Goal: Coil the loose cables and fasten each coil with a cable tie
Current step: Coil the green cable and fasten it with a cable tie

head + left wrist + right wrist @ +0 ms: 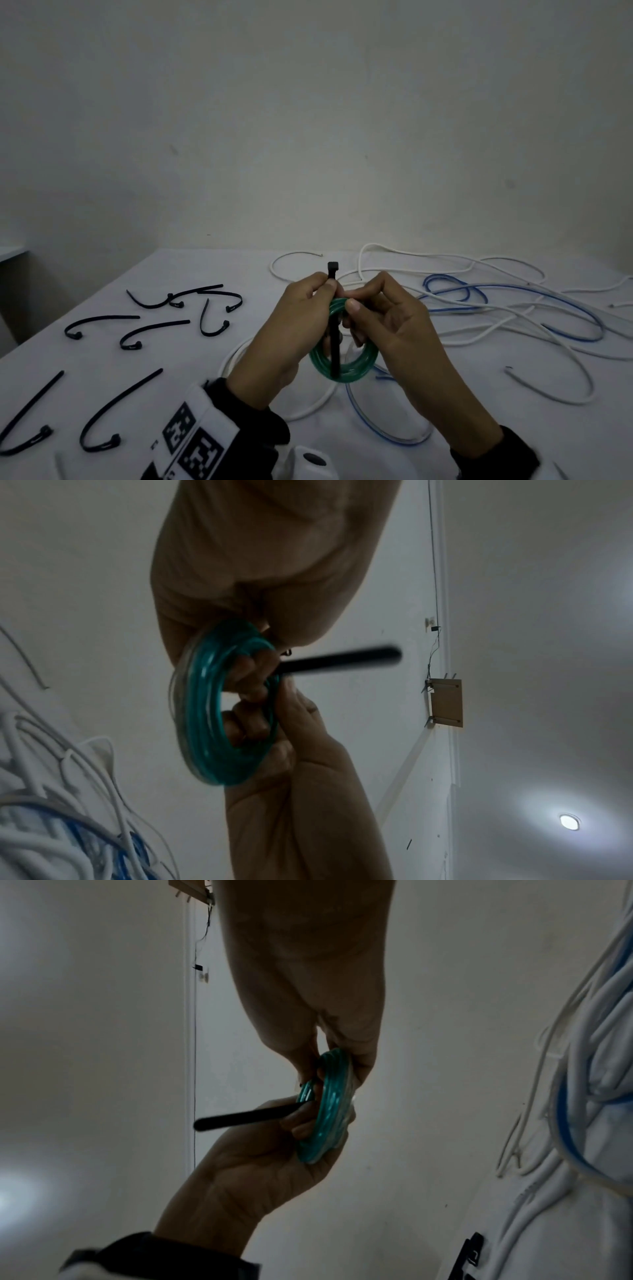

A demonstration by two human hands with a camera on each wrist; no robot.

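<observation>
A small coil of green cable (363,365) is held upright above the table between both hands. A black cable tie (335,346) runs vertically across the coil, its head sticking up above the fingers. My left hand (325,286) pinches the tie against the coil's top. My right hand (356,301) grips the coil's upper right, fingers curled through the ring. In the left wrist view the coil (202,710) shows edge-on with the tie's tail (342,660) jutting sideways. The right wrist view shows the coil (329,1104) and the tail (246,1118) in the left hand (246,1164).
Several loose black cable ties (154,334) lie on the white table's left half. Tangled white and blue cables (496,308) spread over the right half, and a white cable loop (308,407) lies under the hands. The table's left edge (68,308) is near the ties.
</observation>
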